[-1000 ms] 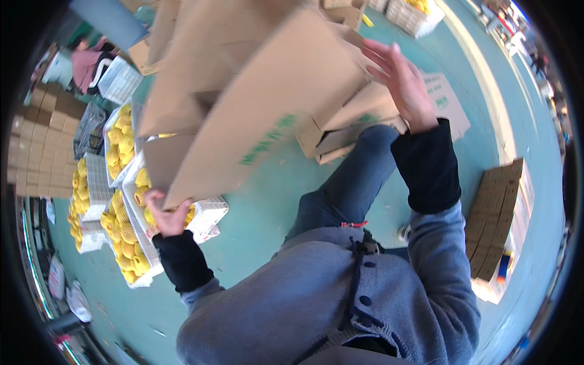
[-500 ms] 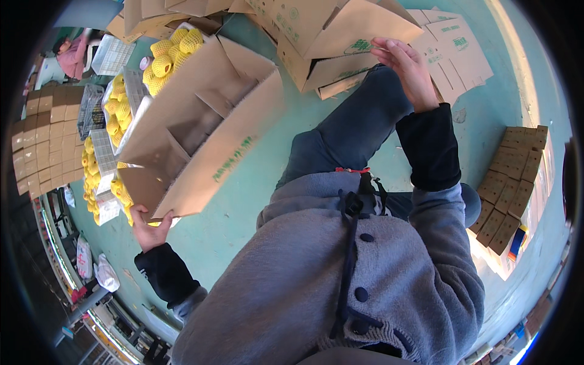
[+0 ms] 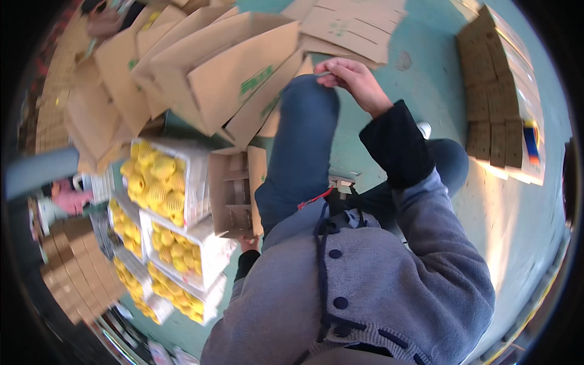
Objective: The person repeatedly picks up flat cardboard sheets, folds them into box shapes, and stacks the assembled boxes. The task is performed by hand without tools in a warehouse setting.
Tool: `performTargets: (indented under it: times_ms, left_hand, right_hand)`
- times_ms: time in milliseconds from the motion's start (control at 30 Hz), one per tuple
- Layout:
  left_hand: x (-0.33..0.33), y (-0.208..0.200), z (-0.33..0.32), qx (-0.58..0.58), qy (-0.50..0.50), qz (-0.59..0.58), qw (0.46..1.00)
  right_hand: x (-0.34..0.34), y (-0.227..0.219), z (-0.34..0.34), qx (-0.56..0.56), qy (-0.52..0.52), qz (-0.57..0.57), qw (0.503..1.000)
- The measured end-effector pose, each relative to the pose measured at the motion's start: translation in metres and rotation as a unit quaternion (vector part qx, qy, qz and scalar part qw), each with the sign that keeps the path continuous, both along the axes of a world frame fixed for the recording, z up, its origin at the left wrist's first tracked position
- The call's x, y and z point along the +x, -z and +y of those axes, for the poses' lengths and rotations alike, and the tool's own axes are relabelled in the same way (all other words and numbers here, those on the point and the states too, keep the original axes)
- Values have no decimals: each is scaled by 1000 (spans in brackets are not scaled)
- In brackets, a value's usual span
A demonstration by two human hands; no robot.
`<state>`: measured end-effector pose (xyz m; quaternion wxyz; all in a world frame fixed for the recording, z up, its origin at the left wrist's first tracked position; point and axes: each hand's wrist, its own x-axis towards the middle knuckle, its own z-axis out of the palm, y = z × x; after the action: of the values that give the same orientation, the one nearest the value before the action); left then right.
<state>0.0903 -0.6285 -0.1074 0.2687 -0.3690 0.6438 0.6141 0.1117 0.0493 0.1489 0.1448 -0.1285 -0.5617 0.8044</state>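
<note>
An open cardboard box (image 3: pixel 257 182) with dividers inside stands left of my bent knee, beside the crates of fruit. My left hand (image 3: pixel 248 244) is at its near edge, fingers closed on the cardboard and partly hidden behind my jacket. Over my knee, my right hand (image 3: pixel 353 79) is closed in a pinch. A small, thin, pale thing seems to show at its fingertips, too small to name. Just left of that hand lie larger open cardboard boxes (image 3: pixel 234 76) with green print, nested together.
White plastic crates (image 3: pixel 198 188) of fruit in yellow foam nets (image 3: pixel 155 182) are stacked on the left. Flattened cartons (image 3: pixel 350 30) lie at the far side. Small brown boxes (image 3: pixel 496 91) are piled at right. Another person (image 3: pixel 100 21) shows at far left.
The view has turned left. The divided box, still in my left hand, has come down close beside my left leg. My right hand stays pinched above the knee.
</note>
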Motion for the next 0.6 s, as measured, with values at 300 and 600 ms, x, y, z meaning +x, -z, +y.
performTargets:
  times_ms: [300, 600]
  left_hand:
    - [-93, -31, 27, -103, 484, -108, 862]
    - [-129, -68, 126, -160, 457, -95, 870]
  right_hand:
    - [-3, 240, 210, 53, 383, -379, 841]
    - [-50, 317, 267, 216, 313, -655, 653]
